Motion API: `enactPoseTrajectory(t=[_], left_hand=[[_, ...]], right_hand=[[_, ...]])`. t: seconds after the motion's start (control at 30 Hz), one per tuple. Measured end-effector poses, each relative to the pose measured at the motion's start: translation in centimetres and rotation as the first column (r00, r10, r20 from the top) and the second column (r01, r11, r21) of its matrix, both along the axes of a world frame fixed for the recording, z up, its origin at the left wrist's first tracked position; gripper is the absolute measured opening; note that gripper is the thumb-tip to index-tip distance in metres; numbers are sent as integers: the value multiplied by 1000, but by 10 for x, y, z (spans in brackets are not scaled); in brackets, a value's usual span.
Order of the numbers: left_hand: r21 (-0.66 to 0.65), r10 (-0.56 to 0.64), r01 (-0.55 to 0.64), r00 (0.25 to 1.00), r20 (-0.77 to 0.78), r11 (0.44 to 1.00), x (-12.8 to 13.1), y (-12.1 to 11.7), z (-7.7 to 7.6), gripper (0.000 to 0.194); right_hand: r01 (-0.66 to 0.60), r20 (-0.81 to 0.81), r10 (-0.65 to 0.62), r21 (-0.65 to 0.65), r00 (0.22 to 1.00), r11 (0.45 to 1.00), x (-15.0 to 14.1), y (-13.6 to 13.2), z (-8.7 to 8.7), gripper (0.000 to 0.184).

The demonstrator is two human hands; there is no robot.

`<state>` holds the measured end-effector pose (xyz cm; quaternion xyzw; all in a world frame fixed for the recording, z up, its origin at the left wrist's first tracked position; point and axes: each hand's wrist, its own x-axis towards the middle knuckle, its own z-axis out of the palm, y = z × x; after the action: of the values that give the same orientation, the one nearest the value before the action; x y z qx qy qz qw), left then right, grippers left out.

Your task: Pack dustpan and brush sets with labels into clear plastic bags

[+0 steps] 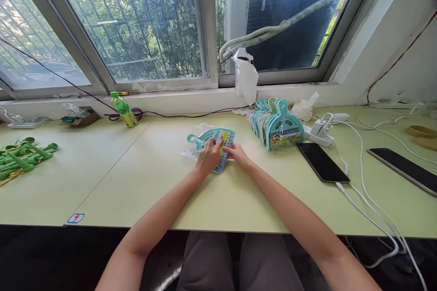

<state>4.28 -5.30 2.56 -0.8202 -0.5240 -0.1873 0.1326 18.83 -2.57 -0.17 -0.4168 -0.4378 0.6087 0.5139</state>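
Note:
A small teal dustpan-and-brush set (205, 134) in a clear plastic bag lies on the table in front of me. Its handle points left, and a yellow label (225, 137) and blue bristles show at its right end. My left hand (208, 158) is over the set, fingers bent and pressed at the label. At the right edge, my right hand (238, 153) pinches the set between thumb and fingers. Part of the set is hidden beneath my left hand. To the right, a row of similar bagged sets (282, 122) stands upright.
A black phone (323, 162) on a white cable, a power strip (318, 135) and another dark device (406, 168) lie on the right. Green plastic parts (25, 157) are piled at left. A green bottle (124, 110) and cardboard box (83, 117) stand by the window.

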Motion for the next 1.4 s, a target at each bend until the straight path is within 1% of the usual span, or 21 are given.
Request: enactPoseTrajectory(t=[0.1, 0.2, 0.33, 0.5, 0.7, 0.83, 0.93, 1.03, 1.23, 1.4], left_hand=[[-10, 15, -15, 1000, 5, 1000, 0, 1, 1, 41], [-9, 30, -30, 1000, -3, 1000, -1, 3, 2, 42], [24, 65, -64, 997, -50, 998, -3, 5, 2, 43], [53, 98, -93, 992, -85, 994, -4, 6, 3, 45], [47, 102, -97, 989, -103, 994, -4, 6, 4, 47], [72, 107, -97, 983, -147, 993, -6, 7, 5, 46], [81, 103, -93, 986, -128, 992, -8, 6, 7, 47], [64, 109, -103, 989, -95, 993, -8, 4, 10, 49], [51, 123, -117, 986, -117, 992, -5, 0, 13, 46], [93, 126, -116, 986, -107, 989, -7, 3, 13, 45]], right_hand=[[-46, -18, 45, -13, 999, 999, -3, -2, 0, 14], [-77, -13, 77, -6, 997, 997, -4, -4, 1, 14], [-103, 6, 103, -4, 995, 995, -5, -4, 1, 16], [-105, -2, 105, -25, 994, 994, -6, -3, 0, 14], [-115, -11, 115, -23, 993, 993, -6, -4, 2, 17], [-122, -6, 122, -34, 992, 992, -6, -4, 2, 15], [-125, -3, 125, -31, 992, 992, -5, -5, 2, 15], [-135, 5, 135, -14, 991, 991, -4, -6, 3, 17], [-140, 8, 140, -10, 990, 990, -3, -5, 3, 17], [-169, 14, 169, 3, 986, 986, -4, -5, 2, 17]])
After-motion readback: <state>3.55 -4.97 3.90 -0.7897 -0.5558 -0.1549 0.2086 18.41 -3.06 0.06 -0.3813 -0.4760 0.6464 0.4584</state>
